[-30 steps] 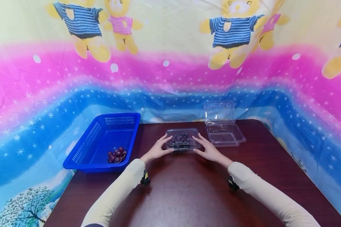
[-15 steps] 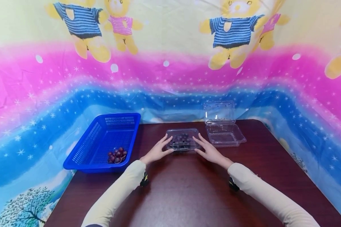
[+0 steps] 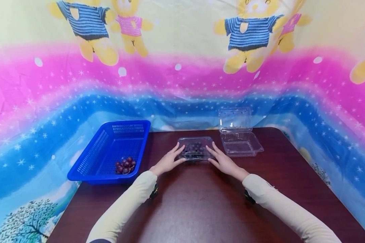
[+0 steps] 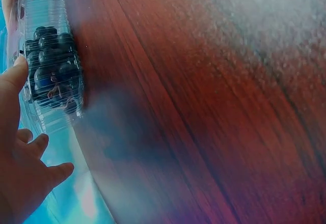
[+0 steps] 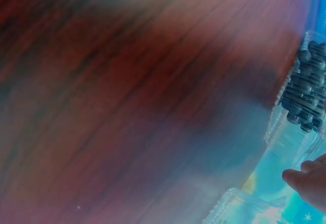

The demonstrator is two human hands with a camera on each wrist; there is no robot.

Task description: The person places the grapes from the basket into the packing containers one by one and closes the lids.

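Observation:
A clear plastic clamshell box point(image 3: 195, 138) with its lid down sits at the middle back of the table, dark grapes point(image 3: 194, 148) showing through it. My left hand point(image 3: 167, 163) is at its left side, fingers spread and thumb near the front edge. On the opposite side is my right hand point(image 3: 227, 165), spread the same way with fingertips at the lid's edge. The left wrist view shows the grapes point(image 4: 51, 61) through the ribbed wall, with the thumb at the lid's rim. Only part of the right hand point(image 5: 308, 180) enters the right wrist view.
To the left stands a blue plastic basket point(image 3: 92, 177) holding a bunch of red grapes point(image 3: 125, 166). A second clear clamshell box point(image 3: 242, 150) stands with its lid raised, right behind my right hand. The dark wooden table point(image 3: 197, 209) ends at a patterned cloth point(image 3: 182, 111).

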